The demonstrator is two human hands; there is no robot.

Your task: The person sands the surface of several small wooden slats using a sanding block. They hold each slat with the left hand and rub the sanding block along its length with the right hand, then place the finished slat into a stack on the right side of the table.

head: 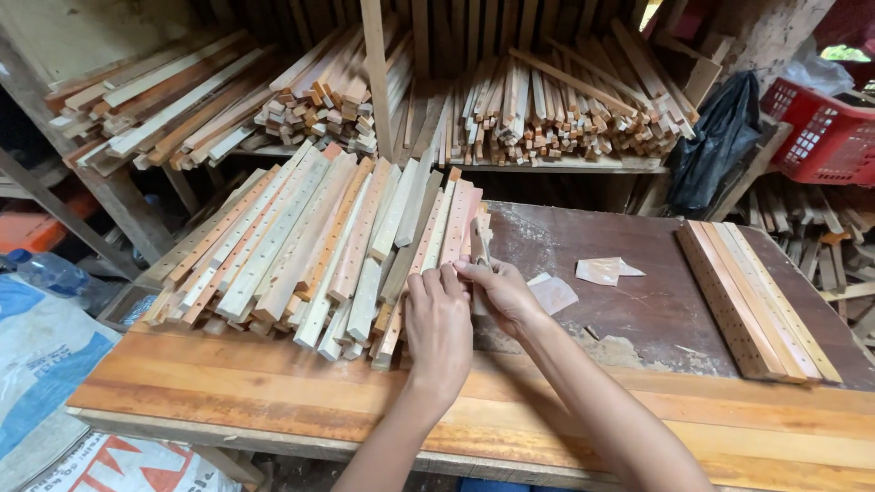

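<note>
The slat (pixel 480 239) stands at the right edge of the heap, just above centre of the view; it is a narrow pale strip, and both hands meet on its near end. The right hand (pixel 499 290) is pinched shut on it, thumb and fingertips at its upper part; the left hand (pixel 439 321) lies flat with fingers closed over the lower end, touching the right, though whether it truly clamps the slat or only steadies it I cannot tell.

To work it well, I judge the grip should stay close to the end so the thin wood does not flex or snap; the left hand should hold the neighbours down so the strip comes free without dragging the heap (pixel 310 241) askew.

At nine o'clock from the hands the heap of drilled slats fans out, overlapping, ends toward the near edge of the surface (pixel 583 228); a careless tug could slide several off. At two o'clock, just beside the right hand, lie two scraps of sandpaper (pixel 602 270), apart from each other. At three o'clock, well apart, a neat row of slats (pixel 756 305) lies flat and aligned. At twelve o'clock, a shelf (pixel 556 166) carries bundles of sticks (pixel 565 114); at one o'clock hangs a black bag (pixel 720 146) beside a red crate (pixel 825 137). At eight o'clock, sacks (pixel 46 355) sit below the surface.
</note>
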